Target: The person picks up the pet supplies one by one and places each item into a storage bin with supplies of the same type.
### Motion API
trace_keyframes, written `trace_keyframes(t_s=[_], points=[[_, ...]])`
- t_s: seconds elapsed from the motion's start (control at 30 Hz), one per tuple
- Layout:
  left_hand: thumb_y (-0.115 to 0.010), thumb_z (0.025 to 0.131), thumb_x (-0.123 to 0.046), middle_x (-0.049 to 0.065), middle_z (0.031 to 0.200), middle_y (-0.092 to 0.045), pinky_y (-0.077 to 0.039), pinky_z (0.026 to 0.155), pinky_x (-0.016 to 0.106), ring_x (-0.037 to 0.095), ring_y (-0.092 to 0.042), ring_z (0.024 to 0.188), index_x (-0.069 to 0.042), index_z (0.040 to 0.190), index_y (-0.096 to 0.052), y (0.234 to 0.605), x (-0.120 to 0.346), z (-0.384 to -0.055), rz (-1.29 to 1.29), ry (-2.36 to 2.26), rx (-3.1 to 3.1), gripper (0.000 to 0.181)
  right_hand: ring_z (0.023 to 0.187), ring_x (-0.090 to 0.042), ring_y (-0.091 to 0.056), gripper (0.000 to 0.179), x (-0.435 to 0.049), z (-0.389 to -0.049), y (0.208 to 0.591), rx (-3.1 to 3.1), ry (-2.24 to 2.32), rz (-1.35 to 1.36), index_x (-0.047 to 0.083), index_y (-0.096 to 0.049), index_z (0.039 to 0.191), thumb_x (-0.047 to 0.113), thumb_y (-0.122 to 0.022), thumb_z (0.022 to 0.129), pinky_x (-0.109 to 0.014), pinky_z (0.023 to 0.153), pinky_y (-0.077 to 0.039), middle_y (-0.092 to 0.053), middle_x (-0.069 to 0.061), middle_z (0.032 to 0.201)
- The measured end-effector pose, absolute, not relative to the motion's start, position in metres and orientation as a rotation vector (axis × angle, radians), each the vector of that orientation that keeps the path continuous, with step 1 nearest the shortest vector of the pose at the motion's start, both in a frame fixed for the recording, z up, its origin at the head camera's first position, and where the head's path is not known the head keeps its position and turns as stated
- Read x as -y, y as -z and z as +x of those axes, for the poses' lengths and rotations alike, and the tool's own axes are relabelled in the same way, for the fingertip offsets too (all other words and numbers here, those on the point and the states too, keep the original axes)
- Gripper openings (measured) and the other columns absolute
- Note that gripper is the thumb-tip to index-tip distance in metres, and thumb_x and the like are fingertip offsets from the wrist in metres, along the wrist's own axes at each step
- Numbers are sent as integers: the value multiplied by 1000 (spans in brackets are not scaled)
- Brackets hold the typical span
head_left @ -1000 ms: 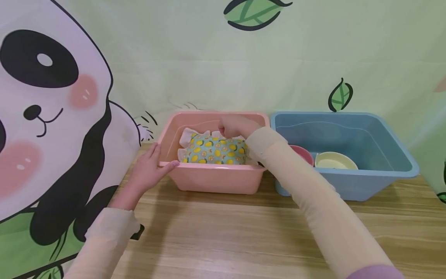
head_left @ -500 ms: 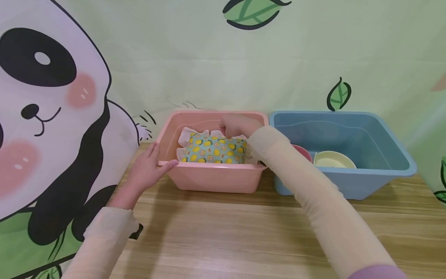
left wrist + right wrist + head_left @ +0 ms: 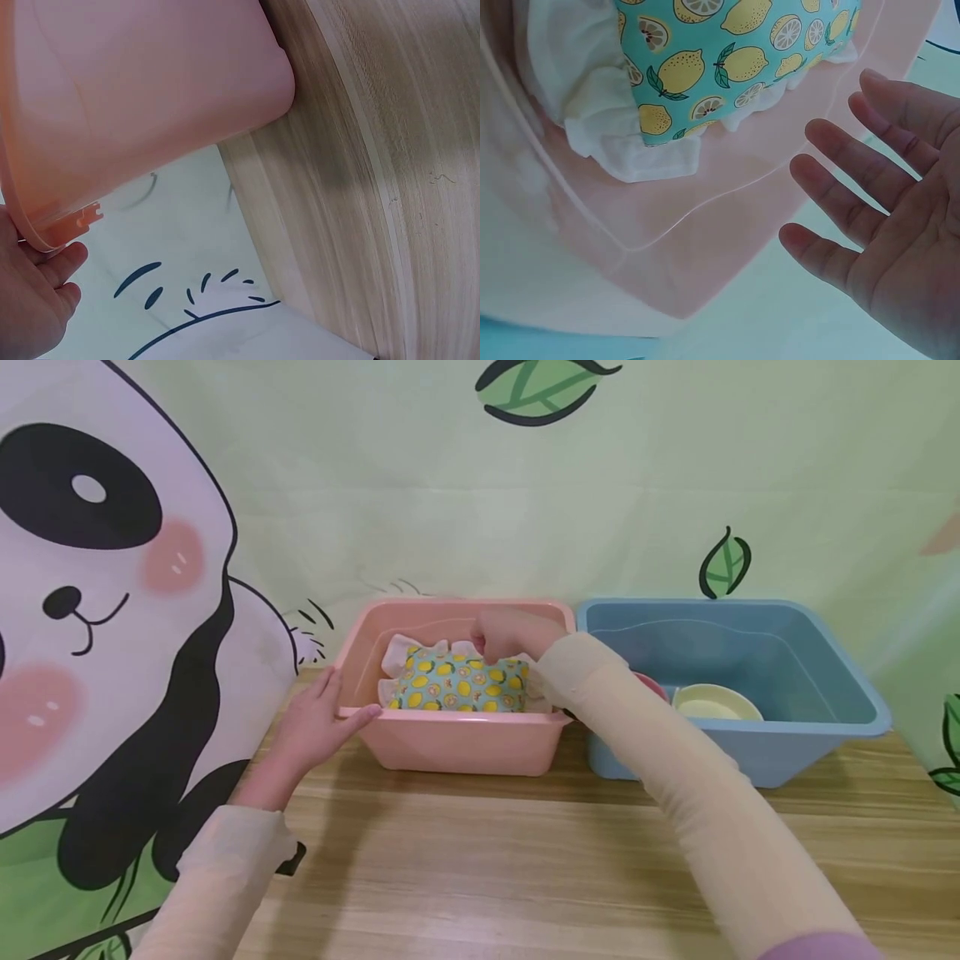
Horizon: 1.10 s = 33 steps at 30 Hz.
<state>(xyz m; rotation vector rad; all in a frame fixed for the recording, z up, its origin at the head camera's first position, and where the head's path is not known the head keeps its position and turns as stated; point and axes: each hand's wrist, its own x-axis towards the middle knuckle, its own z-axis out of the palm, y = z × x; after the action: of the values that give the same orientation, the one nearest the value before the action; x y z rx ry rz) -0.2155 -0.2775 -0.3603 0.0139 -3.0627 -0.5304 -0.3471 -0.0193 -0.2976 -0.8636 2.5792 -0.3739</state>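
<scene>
A small cushion point(image 3: 461, 683) with a lemon print and white ruffled edges lies in the pink plastic basin point(image 3: 465, 743). My left hand point(image 3: 315, 718) holds that basin's left front corner, thumb over the rim. Its fingertips show beneath the lip in the left wrist view. Over the cushion's far edge hangs my right hand point(image 3: 513, 635), which looks curled from the head view. In the right wrist view its fingers point(image 3: 847, 202) are spread and loosely bent, with nothing between them, and appear apart from the cushion.
A blue basin point(image 3: 787, 752) stands right of the pink one, holding a cream bowl point(image 3: 716, 703) and a pink round item point(image 3: 651, 685), partly hidden by my right sleeve. Both basins rest on a wooden table point(image 3: 480, 860). Behind hangs a pale green cloth point(image 3: 375, 485) with a panda.
The head view has shifted slightly, so everything sits a little further left. Both hands keep nearly the same places at the pink basin, and the cushion has not visibly moved.
</scene>
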Motion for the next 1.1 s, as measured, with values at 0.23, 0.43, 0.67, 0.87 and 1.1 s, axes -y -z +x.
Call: trace_keyframes(t_s=[0.23,0.43,0.67,0.87,1.1], points=[[-39,78,-68,22,146,-11,-24,100,57,45,-21,128,2,141,-9,360,277,-215,16,518,3065,99,74,-17,-49,6,11,-340,292,-2558,420,-822,11,-57,76,8,-59,81,-27,66,-42,-50,-3,73],[-39,79,-68,22,146,-10,-24,100,58,44,-20,129,1,141,-7,359,277,-215,32,524,3079,98,81,-17,-50,7,6,-334,290,-2554,389,-857,11,-61,88,15,-61,82,-29,72,-44,-55,-2,80],[-39,78,-68,22,146,-11,-24,100,58,44,-20,129,1,141,-8,360,277,-215,28,533,3073,98,82,-16,-51,5,4,-331,293,-2569,359,-894,15,-59,85,18,-61,82,-28,71,-44,-56,-1,80],[-40,79,-66,22,147,-9,-24,100,59,45,-19,129,0,141,-7,359,277,-215,37,531,3079,97,82,-16,-51,5,1,-327,295,-2554,361,-942,14,-59,84,17,-61,82,-27,71,-44,-56,-1,81],[-39,79,-67,22,147,-9,-23,100,59,45,-19,129,0,141,-6,358,276,-215,40,533,3084,98,79,-16,-51,5,-6,-321,296,-2557,260,-1041,13,-60,82,19,-61,83,-24,70,-43,-57,-1,81]])
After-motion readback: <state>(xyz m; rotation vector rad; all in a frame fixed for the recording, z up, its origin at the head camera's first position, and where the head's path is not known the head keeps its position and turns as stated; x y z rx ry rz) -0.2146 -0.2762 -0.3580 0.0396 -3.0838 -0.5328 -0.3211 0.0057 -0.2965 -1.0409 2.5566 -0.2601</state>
